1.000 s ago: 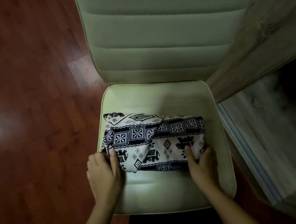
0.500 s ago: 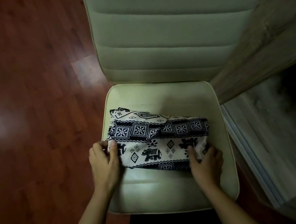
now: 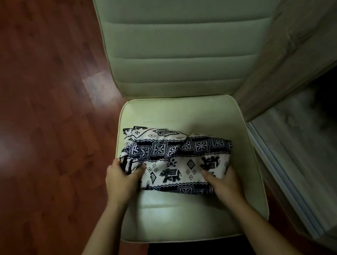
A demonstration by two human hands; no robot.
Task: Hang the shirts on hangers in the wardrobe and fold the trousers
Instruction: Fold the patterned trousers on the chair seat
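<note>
Folded trousers (image 3: pixel 177 159), white w/ dark elephant print, lie across the middle of the cream chair seat (image 3: pixel 194 215). Left hand (image 3: pixel 122 181) grips the bundle's left end, fingers curled round the edge, thumb on top of the fabric. Right hand (image 3: pixel 222 181) holds the near right corner, thumb pressed on top, fingers tucked under the cloth. Chair stands on red-brown wood floor (image 3: pixel 30 127); wardrobe panel (image 3: pixel 304 44) just right of the chair.

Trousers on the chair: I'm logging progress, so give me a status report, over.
Left hand grips the patterned trousers at their left end, right hand at the near right corner. Trousers folded, lying on chair seat. Nothing blocking the hands.
</note>
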